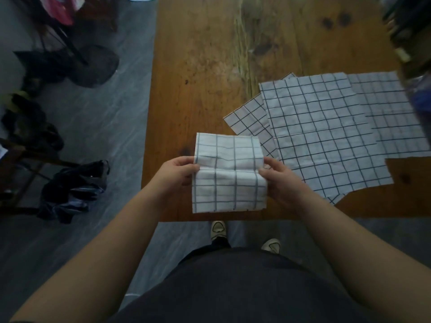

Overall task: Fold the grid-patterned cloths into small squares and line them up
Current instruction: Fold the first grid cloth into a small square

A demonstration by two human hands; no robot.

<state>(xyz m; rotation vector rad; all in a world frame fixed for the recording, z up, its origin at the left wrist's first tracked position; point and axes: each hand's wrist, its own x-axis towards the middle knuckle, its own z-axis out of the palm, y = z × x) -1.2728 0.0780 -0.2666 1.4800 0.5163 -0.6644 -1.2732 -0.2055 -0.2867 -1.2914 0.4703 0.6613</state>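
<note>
Fingers of both hands pinch the side edges of a folded grid-patterned cloth (229, 173) at its middle crease: the left hand (179, 170) has its thumb on top of the left edge with the other fingers curled underneath, and the right hand (283, 180) grips the right edge the same way, thumb over the fabric and the rest tucked below. Both forearms reach forward from the bottom corners of the view, wrists roughly level, palms turned inward toward each other. The cloth is white with dark grid lines, folded into a tall rectangle with a horizontal crease where the hands hold it, and it sits over the near edge of the wooden table (205, 66), its lower part at the table's front rim (whether it rests flat or is lifted slightly cannot be told). No brand, label or readable writing shows on the cloth or anywhere else in view. To the right, touching the right hand's side, lies a loose stack of unfolded grid cloths (326, 127), fanned and overlapping, spread flat on the table. Below the table's edge, two light-coloured shoes (218, 229) stand on the grey floor (93, 127). Dark bundled fabric (72, 190) lies on the floor at left.
</note>
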